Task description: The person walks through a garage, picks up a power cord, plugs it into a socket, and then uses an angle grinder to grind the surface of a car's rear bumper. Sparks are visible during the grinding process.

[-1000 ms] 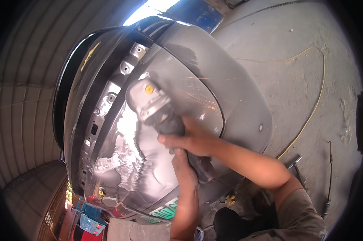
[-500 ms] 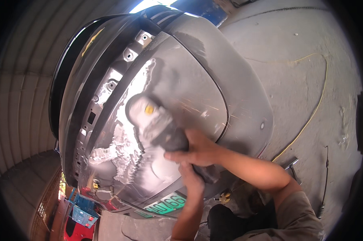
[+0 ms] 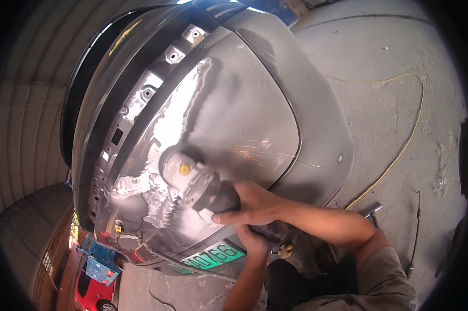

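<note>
Both of my hands grip an angle grinder (image 3: 203, 189), its head resting against the grey rear panel (image 3: 254, 98) of a car. My right hand (image 3: 257, 203) wraps round the grinder body from the right. Below it, my left hand (image 3: 251, 239) is closed round the rear of the tool, its fingers partly hidden. Orange sparks (image 3: 252, 151) fly rightward from the grinder's head. Beside the disc, a ragged strip of bare shiny metal (image 3: 179, 114) runs along the panel. The disc itself is mostly covered by the grinder head.
A green licence plate (image 3: 221, 255) sits on the car below my hands. On the floor at right lie a yellow cable (image 3: 413, 132), a metal T-shaped tool (image 3: 371, 210) and a thin dark rod (image 3: 417, 233). A blue crate (image 3: 101, 267) and red toy car (image 3: 91, 293) stand lower left.
The grinder has moved down the panel toward the licence plate, with both hands still on it. The sparks show brighter and denser. My view has shifted slightly.
</note>
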The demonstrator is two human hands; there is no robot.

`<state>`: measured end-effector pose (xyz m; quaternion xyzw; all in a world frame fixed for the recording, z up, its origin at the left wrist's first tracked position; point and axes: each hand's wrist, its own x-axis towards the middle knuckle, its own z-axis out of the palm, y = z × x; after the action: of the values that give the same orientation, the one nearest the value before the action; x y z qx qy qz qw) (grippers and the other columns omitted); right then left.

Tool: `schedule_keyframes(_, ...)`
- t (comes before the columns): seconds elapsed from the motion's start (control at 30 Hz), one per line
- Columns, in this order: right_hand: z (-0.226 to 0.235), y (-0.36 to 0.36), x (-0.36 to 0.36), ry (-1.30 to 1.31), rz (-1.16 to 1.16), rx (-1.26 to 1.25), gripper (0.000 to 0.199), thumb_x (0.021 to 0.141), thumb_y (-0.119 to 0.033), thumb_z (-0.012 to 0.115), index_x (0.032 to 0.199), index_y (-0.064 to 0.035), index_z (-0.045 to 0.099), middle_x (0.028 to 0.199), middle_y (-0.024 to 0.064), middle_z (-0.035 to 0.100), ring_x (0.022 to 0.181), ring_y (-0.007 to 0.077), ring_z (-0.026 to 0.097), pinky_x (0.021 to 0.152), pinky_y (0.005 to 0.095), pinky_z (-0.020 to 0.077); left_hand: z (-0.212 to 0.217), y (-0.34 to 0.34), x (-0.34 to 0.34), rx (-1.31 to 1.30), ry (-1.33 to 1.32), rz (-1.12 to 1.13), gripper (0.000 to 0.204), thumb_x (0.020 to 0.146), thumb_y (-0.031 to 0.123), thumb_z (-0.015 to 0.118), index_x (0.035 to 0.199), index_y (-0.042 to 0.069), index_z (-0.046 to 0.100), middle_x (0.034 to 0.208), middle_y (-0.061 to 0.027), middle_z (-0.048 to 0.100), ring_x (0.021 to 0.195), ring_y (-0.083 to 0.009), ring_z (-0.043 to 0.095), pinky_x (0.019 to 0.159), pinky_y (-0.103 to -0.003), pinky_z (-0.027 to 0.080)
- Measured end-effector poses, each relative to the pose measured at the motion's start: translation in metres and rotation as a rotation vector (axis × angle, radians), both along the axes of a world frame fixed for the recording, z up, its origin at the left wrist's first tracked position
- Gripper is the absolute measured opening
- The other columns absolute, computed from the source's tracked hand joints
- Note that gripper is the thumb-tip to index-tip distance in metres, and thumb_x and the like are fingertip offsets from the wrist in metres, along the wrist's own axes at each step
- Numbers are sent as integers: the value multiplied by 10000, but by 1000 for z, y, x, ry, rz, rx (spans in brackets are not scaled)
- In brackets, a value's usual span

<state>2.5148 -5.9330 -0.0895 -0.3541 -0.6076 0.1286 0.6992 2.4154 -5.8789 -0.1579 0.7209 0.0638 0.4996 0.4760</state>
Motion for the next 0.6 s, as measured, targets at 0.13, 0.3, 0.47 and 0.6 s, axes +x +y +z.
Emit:
schedule_keyframes(0.13,9,-15,-2,165,-14,-15,498,748,-364,737,994,43,590,877,161,636,829,251,612,776,348,467,8,13,-10,-11,149,-66,589,1005,489,253,1328,15,388,1221,-110,512,1153,-212,512,973,-355,420)
schedule_keyframes(0.3,-9,2,-11,-51,-30,-144,514,741,-369,744,1022,37,601,898,155,646,844,228,608,798,348,466,-15,0,-13,-109,-27,-111,606,1004,505,247,1321,12,398,1222,-116,515,1135,-203,525,960,-342,428)
schedule_keyframes(0.47,-1,-3,-15,110,9,-63,560,727,-400,746,1021,53,598,925,204,654,886,291,632,817,380,467,-12,26,-19,-21,123,-70,623,1003,515,232,1325,8,395,1227,-118,516,1138,-217,526,960,-357,433)
schedule_keyframes(0.6,-14,12,-25,-57,-18,-136,509,740,-366,745,1017,35,599,863,159,643,832,243,608,789,346,469,-27,13,-20,-148,-43,-21,638,999,530,232,1325,7,399,1229,-117,517,1143,-218,522,961,-354,429)
